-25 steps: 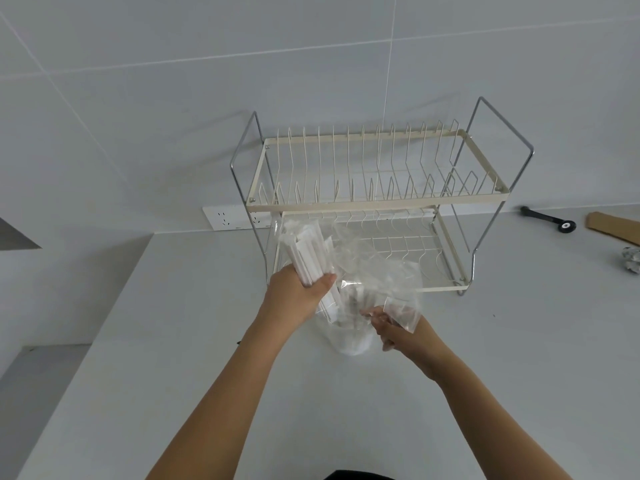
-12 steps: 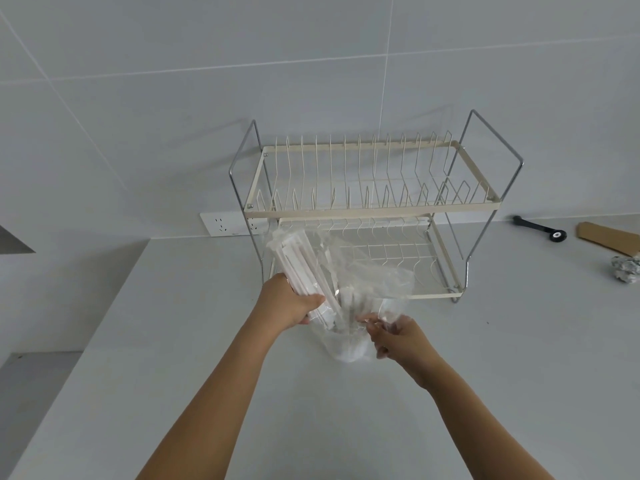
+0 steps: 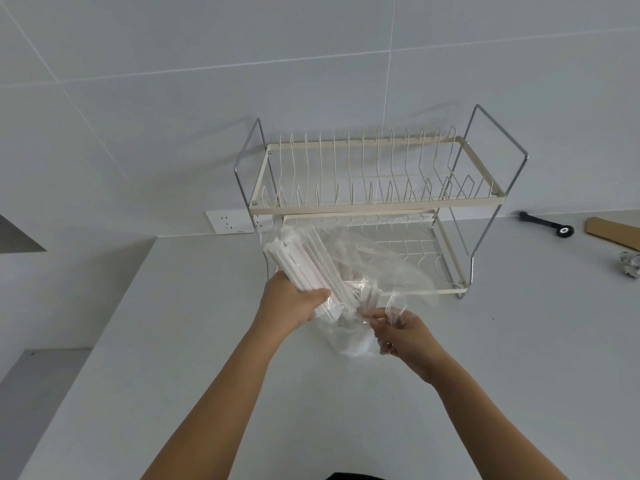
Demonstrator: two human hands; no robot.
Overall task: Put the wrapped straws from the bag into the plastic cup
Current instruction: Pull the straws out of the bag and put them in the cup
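Above a grey table (image 3: 173,341), the left hand (image 3: 292,303) wraps closed fingers (image 3: 320,294) around a tilted bundle of wrapped straws (image 3: 304,263). The right hand (image 3: 403,336) pinches the clear bag (image 3: 388,268) just above the plastic cup (image 3: 351,341).

The plastic cup (image 3: 349,341) stands on the tabletop (image 3: 173,341) before the dish rack (image 3: 374,202); the straws (image 3: 304,268) tilt above its left, the bag (image 3: 388,268) above it.
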